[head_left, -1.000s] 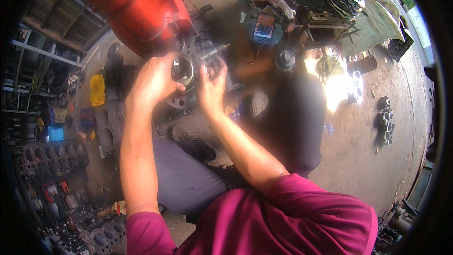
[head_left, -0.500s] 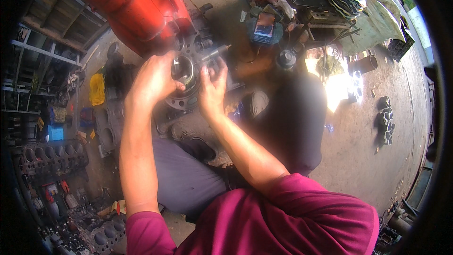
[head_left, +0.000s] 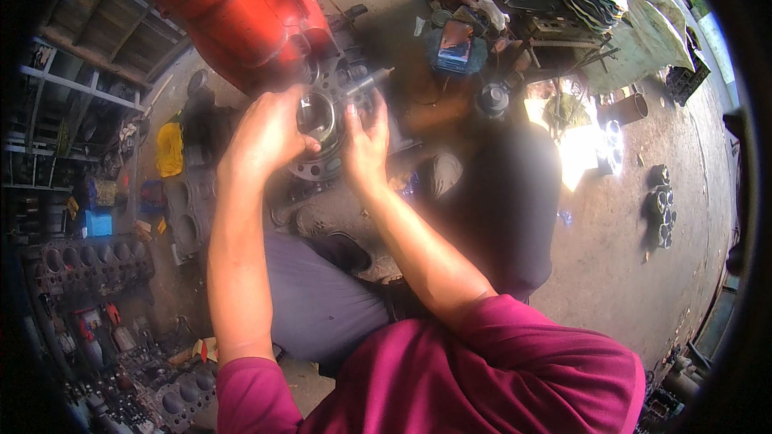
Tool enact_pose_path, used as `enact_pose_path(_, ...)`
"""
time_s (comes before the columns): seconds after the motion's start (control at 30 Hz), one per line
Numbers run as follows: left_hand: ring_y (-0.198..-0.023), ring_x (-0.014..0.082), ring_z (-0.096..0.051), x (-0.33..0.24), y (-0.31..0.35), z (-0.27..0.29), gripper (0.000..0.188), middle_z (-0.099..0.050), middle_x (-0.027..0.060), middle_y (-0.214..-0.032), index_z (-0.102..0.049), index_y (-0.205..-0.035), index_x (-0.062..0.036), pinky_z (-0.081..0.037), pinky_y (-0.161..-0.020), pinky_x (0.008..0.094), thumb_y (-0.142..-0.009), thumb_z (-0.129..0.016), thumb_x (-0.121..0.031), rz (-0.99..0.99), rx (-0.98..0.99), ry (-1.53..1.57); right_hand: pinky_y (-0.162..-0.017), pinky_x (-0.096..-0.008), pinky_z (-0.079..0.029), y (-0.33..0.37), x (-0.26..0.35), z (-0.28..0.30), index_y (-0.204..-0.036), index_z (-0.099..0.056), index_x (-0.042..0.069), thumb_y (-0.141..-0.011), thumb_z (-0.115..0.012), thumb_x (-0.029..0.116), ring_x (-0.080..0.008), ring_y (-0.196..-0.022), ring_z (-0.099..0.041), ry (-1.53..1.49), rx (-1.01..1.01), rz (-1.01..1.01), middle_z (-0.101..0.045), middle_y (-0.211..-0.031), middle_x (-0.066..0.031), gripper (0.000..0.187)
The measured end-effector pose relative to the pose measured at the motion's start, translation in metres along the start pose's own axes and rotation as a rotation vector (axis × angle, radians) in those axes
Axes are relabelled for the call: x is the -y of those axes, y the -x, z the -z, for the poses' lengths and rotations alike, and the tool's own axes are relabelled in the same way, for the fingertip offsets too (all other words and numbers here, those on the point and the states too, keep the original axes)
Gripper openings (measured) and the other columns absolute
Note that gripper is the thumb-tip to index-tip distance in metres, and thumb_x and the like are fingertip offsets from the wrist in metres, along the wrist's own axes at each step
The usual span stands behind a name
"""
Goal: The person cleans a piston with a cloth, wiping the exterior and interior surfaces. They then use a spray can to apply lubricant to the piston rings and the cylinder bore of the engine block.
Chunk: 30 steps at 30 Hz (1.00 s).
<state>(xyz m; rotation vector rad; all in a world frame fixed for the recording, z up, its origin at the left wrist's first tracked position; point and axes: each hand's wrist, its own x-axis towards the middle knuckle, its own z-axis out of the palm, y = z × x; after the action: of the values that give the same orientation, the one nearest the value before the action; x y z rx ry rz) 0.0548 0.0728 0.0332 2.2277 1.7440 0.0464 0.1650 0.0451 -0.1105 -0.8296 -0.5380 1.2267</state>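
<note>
Metal ring: between our hands.
Left hand: gripping the ring's left side.
Right hand: just right; haze leaves us unable to tell its grip.
Silvery tool: at its far side.

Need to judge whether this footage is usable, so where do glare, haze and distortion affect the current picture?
Head view: glare burns out a bright patch beside the right knee; head view: milky haze softens the metal ring at the left hand and the knee's outline; head view: fisheye distortion bows the concrete floor's right edge, with black corners.
</note>
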Motion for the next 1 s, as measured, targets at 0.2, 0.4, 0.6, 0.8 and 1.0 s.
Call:
enact_pose_path(0.2, -0.11, 0.0417, -0.069, 0.0, -0.001, 0.001, 0.084, -0.072, 0.0266, -0.111, -0.062, -0.132, 0.0011, -0.054, -0.096, 0.046, -0.057, -0.097, -0.011, 0.017, 0.013, 0.001, -0.087, -0.03, -0.051, 0.006, 0.0, -0.002, -0.153, -0.027, 0.005, -0.107, -0.056, 0.013, -0.0152, -0.106, -0.06, -0.104, -0.041, -0.063, -0.06, -0.13, -0.0158, 0.055)
enact_pose_path(0.4, -0.111, 0.0418, -0.068, -0.001, -0.001, 0.002, 0.084, -0.072, 0.0268, -0.111, -0.062, -0.133, 0.0009, -0.054, -0.096, 0.0462, -0.057, -0.097, -0.011, 0.018, 0.022, 0.005, -0.087, -0.0296, -0.051, 0.004, -0.004, 0.001, -0.154, -0.028, 0.006, -0.107, -0.056, 0.012, -0.0159, -0.106, -0.059, -0.105, -0.02, -0.044, -0.06, -0.13, -0.0164, 0.055)
enact_pose_path(0.6, -0.11, 0.0417, -0.069, 0.0, -0.001, 0.001, 0.084, -0.072, 0.0268, -0.111, -0.062, -0.133, 0.0012, -0.054, -0.096, 0.0459, -0.057, -0.097, -0.01, 0.02, 0.023, 0.008, -0.097, -0.0337, -0.052, -0.001, -0.001, 0.001, -0.159, -0.022, 0.004, -0.107, -0.056, 0.012, -0.0209, -0.118, -0.061, -0.113, 0.016, -0.057, -0.058, -0.135, -0.0199, 0.062)
enact_pose_path(0.8, -0.11, 0.0412, -0.069, 0.001, -0.001, 0.0, 0.083, -0.072, 0.0266, -0.111, -0.062, -0.132, 0.0022, -0.054, -0.096, 0.0453, -0.057, -0.097, -0.01, -0.001, 0.011, -0.008, -0.093, -0.03, -0.052, -0.005, 0.005, 0.0, -0.156, -0.023, 0.002, -0.106, -0.052, 0.005, -0.0166, -0.109, -0.063, -0.068, 0.034, -0.044, -0.063, -0.127, -0.0179, 0.058)
enact_pose_path(1.0, -0.11, 0.0406, -0.069, 0.0, -0.001, 0.002, 0.083, -0.072, 0.0258, -0.111, -0.062, -0.132, 0.0017, -0.054, -0.097, 0.0451, -0.058, -0.097, -0.011, 0.016, 0.025, 0.012, -0.097, -0.0333, -0.051, 0.002, 0.002, 0.004, -0.16, -0.019, 0.002, -0.108, -0.055, 0.014, -0.0209, -0.117, -0.061, -0.038, 0.045, -0.058, -0.059, -0.136, -0.0204, 0.065)
